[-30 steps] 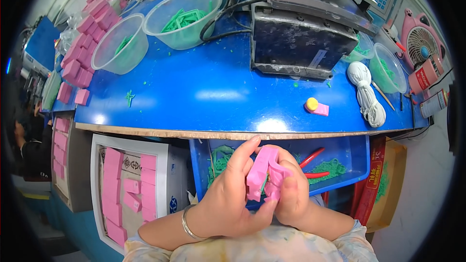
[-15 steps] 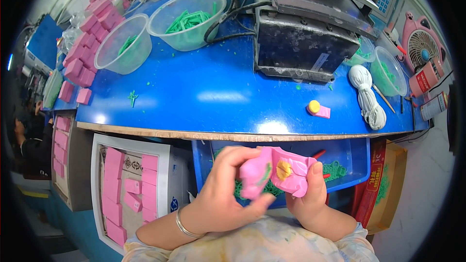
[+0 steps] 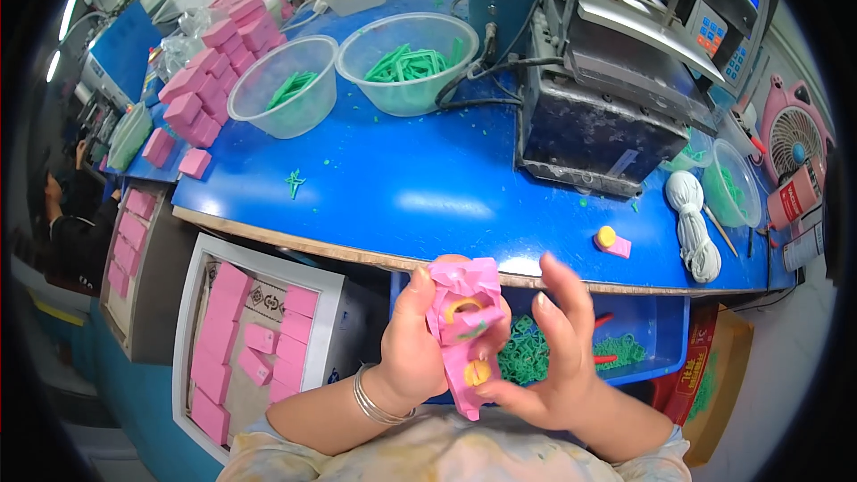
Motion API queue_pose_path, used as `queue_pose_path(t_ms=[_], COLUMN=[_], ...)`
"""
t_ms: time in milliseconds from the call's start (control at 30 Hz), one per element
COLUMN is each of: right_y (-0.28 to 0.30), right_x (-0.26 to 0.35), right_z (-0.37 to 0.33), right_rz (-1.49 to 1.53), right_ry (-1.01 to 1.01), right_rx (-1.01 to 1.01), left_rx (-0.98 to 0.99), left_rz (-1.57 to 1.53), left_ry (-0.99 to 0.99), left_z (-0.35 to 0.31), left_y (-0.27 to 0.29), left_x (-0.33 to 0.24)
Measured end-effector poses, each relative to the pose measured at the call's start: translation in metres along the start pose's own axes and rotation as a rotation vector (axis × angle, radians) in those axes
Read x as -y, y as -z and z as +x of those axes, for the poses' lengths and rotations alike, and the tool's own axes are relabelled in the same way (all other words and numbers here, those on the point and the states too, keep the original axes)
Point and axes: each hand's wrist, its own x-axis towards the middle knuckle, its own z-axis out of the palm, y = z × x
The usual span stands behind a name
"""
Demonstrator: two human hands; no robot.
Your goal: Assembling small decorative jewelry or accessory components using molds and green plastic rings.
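Holding open a pink rubbery piece (image 3: 457, 359)

From afar I see it at the blue tray's (image 3: 661, 321) left end, left hand (image 3: 412, 348) pinching its side; right hand (image 3: 555, 375) spreads its fingers. Likely light, soft, tearable: grip thick edges.

One head-worn fisheye looks down, at close range, over the workbench (image 3: 384, 174).

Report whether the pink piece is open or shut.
Open: the pink piece lies spread in the left hand, two yellow rounds showing.
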Motion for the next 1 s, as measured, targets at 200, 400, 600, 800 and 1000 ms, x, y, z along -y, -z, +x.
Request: queue_pose_path(t_ms=[200, 400, 600, 800, 1000], right_y=[0.009, -0.022, -0.023, -0.002, -0.008], right_x=[-0.005, 0.000, -0.001, 0.012, 0.012], right_z=[0.022, -0.005, -0.008, 0.018, 0.007], right_rz=[-0.151, 0.947, 1.054, -0.144, -0.097], right_ry=[0.116, -0.725, -0.668, -0.055, 0.233], right_rx=[0.101, -0.247, -0.257, -0.045, -0.013], left_rx=[-0.087, -0.172, -0.070, -0.301, -0.162], left_rz=[-0.007, -0.061, -0.066, 0.243, 0.678], left_ry=[-0.018, 0.043, 0.062, -0.021, -0.348], left_z=[-0.001, 0.005, 0.010, 0.005, 0.000], left_y=[0.001, -0.012, -0.009, -0.024, -0.017], left_x=[-0.001, -0.003, -0.001, 0.003, 0.001])
